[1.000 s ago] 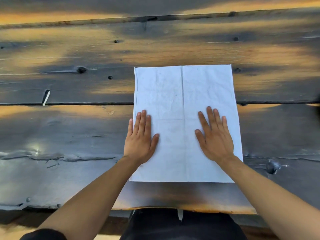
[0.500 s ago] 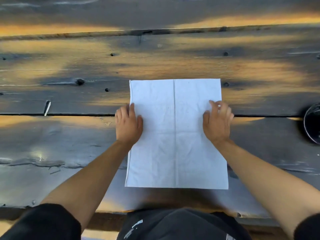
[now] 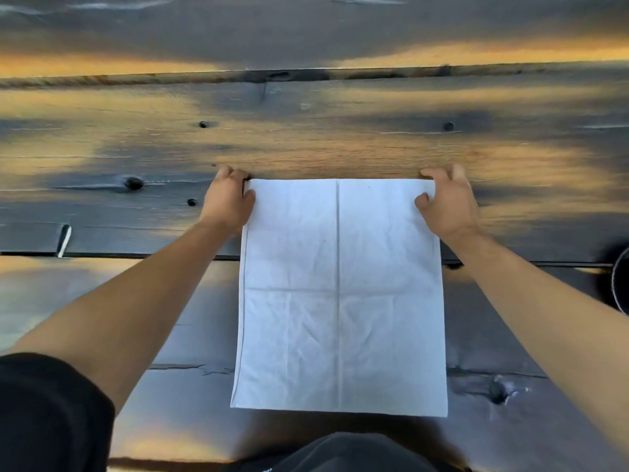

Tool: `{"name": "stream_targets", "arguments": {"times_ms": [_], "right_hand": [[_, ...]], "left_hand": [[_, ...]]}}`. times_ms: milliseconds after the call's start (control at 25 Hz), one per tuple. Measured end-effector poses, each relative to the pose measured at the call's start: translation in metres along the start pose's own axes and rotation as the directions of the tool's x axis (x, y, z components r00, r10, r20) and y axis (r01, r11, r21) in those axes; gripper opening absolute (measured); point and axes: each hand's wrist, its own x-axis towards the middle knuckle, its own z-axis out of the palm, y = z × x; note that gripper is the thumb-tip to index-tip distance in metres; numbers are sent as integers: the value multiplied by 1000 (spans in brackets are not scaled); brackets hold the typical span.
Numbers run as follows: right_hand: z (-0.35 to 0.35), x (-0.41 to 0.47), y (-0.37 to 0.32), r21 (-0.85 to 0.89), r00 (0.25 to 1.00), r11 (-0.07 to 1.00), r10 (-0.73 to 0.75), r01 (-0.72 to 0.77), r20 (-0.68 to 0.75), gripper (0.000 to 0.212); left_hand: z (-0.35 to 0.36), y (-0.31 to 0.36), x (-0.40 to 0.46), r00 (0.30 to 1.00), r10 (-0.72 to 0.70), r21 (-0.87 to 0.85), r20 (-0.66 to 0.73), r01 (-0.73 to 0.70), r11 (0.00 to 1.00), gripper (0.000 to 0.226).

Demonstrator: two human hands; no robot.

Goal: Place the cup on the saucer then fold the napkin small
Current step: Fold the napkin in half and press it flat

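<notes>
while one white napkin (image 3: 340,294) lies flat on the dark wooden table (image 3: 306,137), two hands reach to its far corners, one at each. the left hand (image 3: 228,201) has its thumb on top of the far left corner and its fingers curled down at the cloth's edge, so it seems to pinch that corner, though the fingertips are hidden behind the knuckles. the right hand (image 3: 447,202) does the same at the far right corner: thumb pressed on the cloth, fingers bent over the far edge, half closed; whether those fingers are under the cloth i cannot tell. the napkin shows two creases, one running lengthwise down the middle and one crossing it, and its near edge lies close to the table's near edge. at the right border one dark round object (image 3: 621,284) is cut off by the frame, too little of it showing to name it. two black sleeves sit at the bottom corners, the right one barely in view.
</notes>
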Motion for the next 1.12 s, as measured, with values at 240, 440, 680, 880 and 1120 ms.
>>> {"name": "stream_targets", "arguments": {"times_ms": [240,440,680,880,1120], "right_hand": [[-13,20,3,98,993,991,84,-92,85,28],[-28,17,5,169,989,976,123,-136,87,7],[-64,0,-7,342,981,919,179,-195,80,10],[-89,-37,-21,701,973,676,195,-227,127,10],[-94,-110,-15,823,963,499,158,-271,221,19]], "left_hand": [[-19,-2,16,991,-118,-143,65,127,982,17],[-38,6,12,962,-229,-352,151,269,896,31],[-76,15,-5,955,-248,-378,161,292,879,24],[-110,17,-32,964,-238,-412,120,267,871,20],[-119,4,-103,957,-234,-597,174,291,748,17]]}}
